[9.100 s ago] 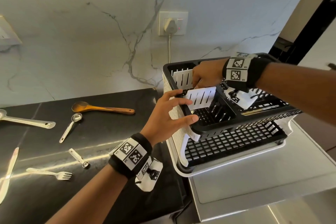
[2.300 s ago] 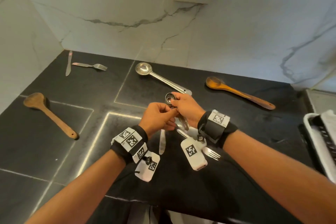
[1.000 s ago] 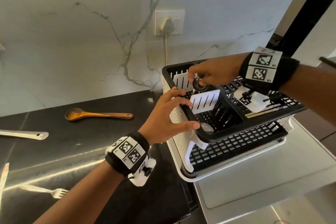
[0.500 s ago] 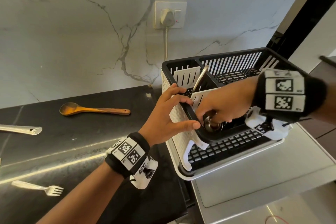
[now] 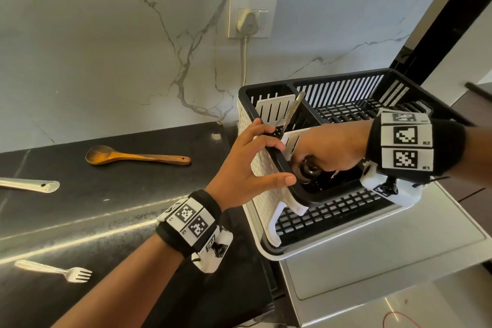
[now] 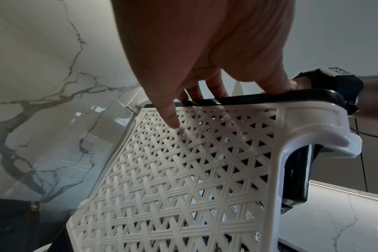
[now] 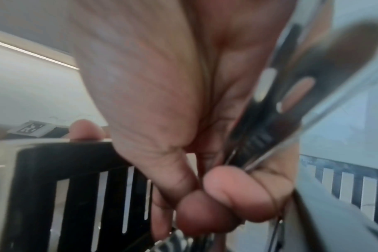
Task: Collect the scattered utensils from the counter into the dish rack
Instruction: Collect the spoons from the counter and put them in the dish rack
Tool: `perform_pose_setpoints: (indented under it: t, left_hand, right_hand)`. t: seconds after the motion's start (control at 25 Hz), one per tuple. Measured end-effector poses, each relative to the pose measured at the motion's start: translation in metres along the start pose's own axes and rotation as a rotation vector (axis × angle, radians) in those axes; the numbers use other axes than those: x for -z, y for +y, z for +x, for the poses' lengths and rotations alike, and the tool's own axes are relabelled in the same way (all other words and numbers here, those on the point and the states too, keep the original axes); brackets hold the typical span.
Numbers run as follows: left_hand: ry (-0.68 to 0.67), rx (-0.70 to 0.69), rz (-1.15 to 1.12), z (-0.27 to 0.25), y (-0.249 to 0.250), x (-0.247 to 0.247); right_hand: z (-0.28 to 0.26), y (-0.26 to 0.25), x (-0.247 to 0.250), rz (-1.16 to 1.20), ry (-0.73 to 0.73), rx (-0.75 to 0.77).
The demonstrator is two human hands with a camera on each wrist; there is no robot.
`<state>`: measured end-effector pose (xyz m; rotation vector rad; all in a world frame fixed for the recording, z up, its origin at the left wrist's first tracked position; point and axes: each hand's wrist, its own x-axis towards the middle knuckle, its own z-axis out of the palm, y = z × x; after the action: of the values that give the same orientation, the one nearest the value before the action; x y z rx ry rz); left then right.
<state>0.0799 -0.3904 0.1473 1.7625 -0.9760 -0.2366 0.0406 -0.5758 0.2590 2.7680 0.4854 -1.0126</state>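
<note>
The black-and-white dish rack [image 5: 346, 80] stands at the counter's right end. My left hand [image 5: 279, 160] grips the rim at its left end, fingers over the black edge and one finger on the white lattice side [image 6: 183, 170]. In the near cutlery compartment my right hand [image 5: 314, 161] pinches a small steel measuring spoon [image 5: 306, 172], its round cup just inside the rim. The right wrist view shows blurred steel [image 7: 291, 95] against the palm, by the slotted black wall [image 7: 76, 187]. A steel handle [image 5: 292, 112] leans upright in the middle compartment.
On the black counter lie a wooden spoon [image 5: 133, 157], a steel ladle handle [image 5: 29, 185] at the left edge and a fork [image 5: 58, 271] near the front. A wall socket with a plug [image 5: 250, 20] sits above the rack. The rack stands on a steel drainboard [image 5: 372, 261].
A second ago my right hand held the measuring spoon above the middle compartment; it has come down into the near compartment. My left hand has stayed on the rim.
</note>
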Motion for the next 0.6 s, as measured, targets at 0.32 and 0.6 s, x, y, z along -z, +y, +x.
perform_pose_setpoints:
  t: [0.32,0.6]
  left_hand:
    - [0.005,0.014,0.007,0.000,-0.001,-0.001]
    - [0.003,0.020,0.005,-0.001,0.003,-0.001]
  right_hand:
    - [0.001,-0.001,0.000,0.036,-0.222,-0.010]
    - [0.003,-0.011,0.002,-0.118,-0.242,-0.083]
